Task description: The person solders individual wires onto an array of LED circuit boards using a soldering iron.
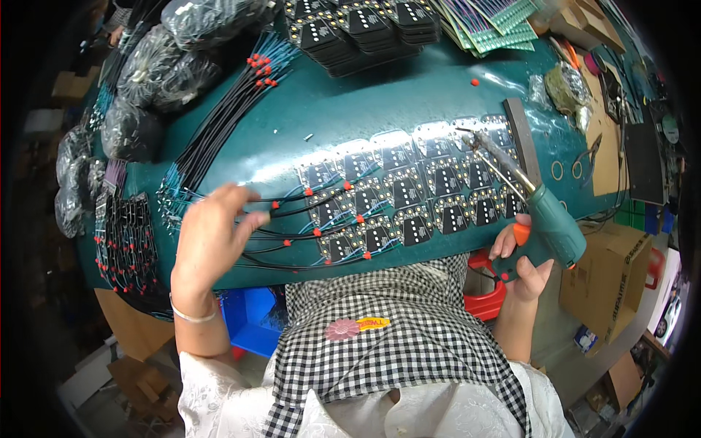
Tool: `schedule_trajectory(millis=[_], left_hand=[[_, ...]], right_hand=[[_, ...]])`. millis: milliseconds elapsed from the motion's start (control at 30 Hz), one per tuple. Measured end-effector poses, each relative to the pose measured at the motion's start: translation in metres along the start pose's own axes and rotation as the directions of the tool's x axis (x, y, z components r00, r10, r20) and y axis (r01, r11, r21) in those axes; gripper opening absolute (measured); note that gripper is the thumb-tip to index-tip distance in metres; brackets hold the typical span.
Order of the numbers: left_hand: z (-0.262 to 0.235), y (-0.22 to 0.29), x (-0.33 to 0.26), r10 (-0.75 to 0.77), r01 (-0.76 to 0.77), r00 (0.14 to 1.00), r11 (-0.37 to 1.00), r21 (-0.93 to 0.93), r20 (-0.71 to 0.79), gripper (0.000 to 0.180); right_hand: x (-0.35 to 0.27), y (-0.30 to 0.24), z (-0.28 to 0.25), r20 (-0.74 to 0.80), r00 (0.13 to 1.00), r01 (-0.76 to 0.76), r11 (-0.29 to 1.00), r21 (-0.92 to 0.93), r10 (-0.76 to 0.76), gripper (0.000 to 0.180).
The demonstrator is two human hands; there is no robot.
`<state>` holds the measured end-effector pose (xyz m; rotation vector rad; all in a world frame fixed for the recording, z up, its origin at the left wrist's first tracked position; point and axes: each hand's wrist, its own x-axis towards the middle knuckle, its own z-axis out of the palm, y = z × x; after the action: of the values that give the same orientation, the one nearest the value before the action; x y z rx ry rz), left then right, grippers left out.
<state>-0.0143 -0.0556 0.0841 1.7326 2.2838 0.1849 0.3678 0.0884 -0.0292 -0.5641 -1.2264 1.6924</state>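
Observation:
My right hand (pixel 522 257) grips a green soldering gun (pixel 553 223) with an orange trigger. Its metal tip (pixel 475 139) points up and left over several rows of small black circuit boards (pixel 405 188). Black cables (pixel 296 213) with red beads (pixel 318 232) and blue wire ends lie across the boards at the left of the rows. Over these cables hovers my left hand (pixel 217 228), thumb and fingers apart, fingertips close to one cable. No held thing shows in it.
A long bundle of black cables (pixel 223 120) lies at the back left, beside plastic-wrapped bundles (pixel 157 69). Stacked black boards (pixel 358 29) and green panels (pixel 504 29) stand at the back. A dark bar (pixel 522 139) borders the rows at right; pliers (pixel 590 157) lie beyond.

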Motion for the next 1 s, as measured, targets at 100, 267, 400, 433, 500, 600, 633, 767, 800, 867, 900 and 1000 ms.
schedule_trajectory(millis=[100,267,400,433,500,600,633,767,800,867,900,1000], left_hand=[[-0.003,-0.012,0.051,-0.016,0.000,0.988,0.995,-0.101,-0.154,0.017],[0.013,-0.057,0.125,-0.002,-0.001,0.914,1.000,-0.007,-0.406,0.016],[0.028,-0.066,0.165,-0.024,-0.007,0.862,0.998,-0.060,-0.506,0.016],[0.030,-0.065,0.172,-0.011,-0.041,0.841,0.996,-0.083,-0.541,0.015],[0.035,-0.060,0.185,0.060,-0.075,0.816,0.997,-0.002,-0.575,0.016],[0.040,-0.057,0.201,0.107,-0.086,0.806,0.994,0.063,-0.582,0.018],[0.042,-0.061,0.205,0.130,-0.097,0.805,0.991,0.088,-0.579,0.017],[0.034,-0.068,0.196,-0.033,-0.114,0.813,0.970,-0.215,-0.581,0.013],[0.033,-0.071,0.190,-0.136,-0.109,0.821,0.916,-0.386,-0.555,0.013],[0.024,-0.081,0.176,-0.144,-0.175,0.777,0.886,-0.429,-0.613,0.013],[0.019,-0.082,0.169,-0.180,-0.261,0.741,0.810,-0.524,-0.647,0.013],[-0.006,-0.057,0.137,-0.295,-0.368,0.603,0.722,-0.586,-0.741,0.013]], right_hand=[[-0.003,-0.002,0.002,0.036,0.999,-0.038,0.999,-0.002,0.038,0.067],[-0.012,-0.008,0.001,0.048,0.997,-0.051,0.998,-0.038,0.052,0.066],[-0.016,-0.010,0.002,0.002,0.998,-0.059,0.996,-0.068,0.060,0.066],[-0.016,-0.010,0.003,-0.002,0.997,-0.071,0.995,-0.072,0.071,0.066],[-0.015,-0.011,0.005,-0.009,0.996,-0.085,0.993,-0.078,0.085,0.065],[-0.010,-0.011,0.010,-0.016,0.995,-0.095,0.993,-0.070,0.094,0.065],[-0.008,-0.011,0.011,0.001,0.995,-0.095,0.993,-0.067,0.095,0.065],[-0.007,-0.013,0.008,0.020,0.996,-0.090,0.994,-0.067,0.091,0.066],[-0.008,-0.013,0.007,0.014,0.995,-0.093,0.993,-0.068,0.094,0.066],[-0.009,-0.015,0.005,-0.012,0.996,-0.092,0.992,-0.085,0.091,0.066],[-0.010,-0.016,0.004,-0.013,0.995,-0.096,0.992,-0.083,0.095,0.066],[-0.015,-0.017,0.000,-0.051,0.992,-0.116,0.991,-0.073,0.113,0.068]])
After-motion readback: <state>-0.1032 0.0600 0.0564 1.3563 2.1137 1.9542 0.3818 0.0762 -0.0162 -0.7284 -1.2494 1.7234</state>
